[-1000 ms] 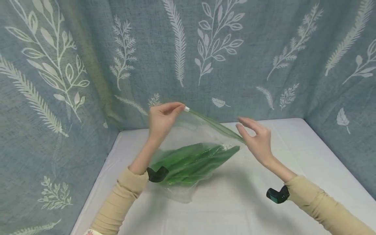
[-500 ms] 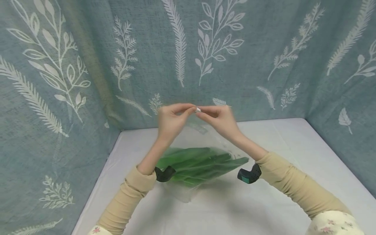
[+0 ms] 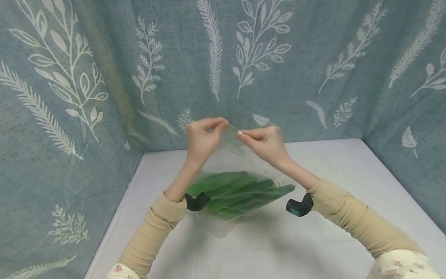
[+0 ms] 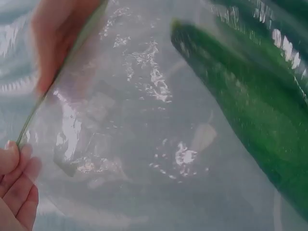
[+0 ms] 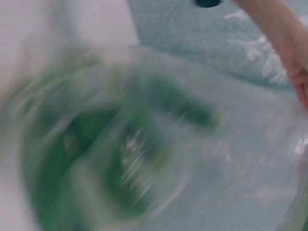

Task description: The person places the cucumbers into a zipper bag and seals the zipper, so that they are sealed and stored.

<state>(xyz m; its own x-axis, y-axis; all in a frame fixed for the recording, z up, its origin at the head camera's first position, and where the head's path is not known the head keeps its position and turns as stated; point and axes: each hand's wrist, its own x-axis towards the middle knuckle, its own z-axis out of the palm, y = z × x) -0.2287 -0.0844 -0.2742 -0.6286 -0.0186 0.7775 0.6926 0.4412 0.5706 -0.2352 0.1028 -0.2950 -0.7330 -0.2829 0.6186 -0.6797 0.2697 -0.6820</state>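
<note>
A clear zip bag (image 3: 244, 157) with a green zip edge hangs between the hands. Several long green cucumbers (image 3: 240, 193) lie inside its lower part and fill much of the left wrist view. The left hand (image 3: 203, 140) pinches the upper left end of the zip edge between thumb and fingertips. Just to its right, the right hand (image 3: 267, 144) pinches a small white slider (image 3: 239, 133) on the zip. A short stretch of green zip shows taut between the hands. In the right wrist view the cucumbers (image 5: 120, 159) are blurred behind the film.
A white-covered table (image 3: 334, 228) spreads under the bag. Blue-green curtains (image 3: 216, 66) with white leaf prints enclose it at the back and both sides. Small dark cameras sit on both wrists.
The right hand has come from the bag's right end to the white slider by the left hand, then moved slightly right with it. The left hand has shifted a little right.
</note>
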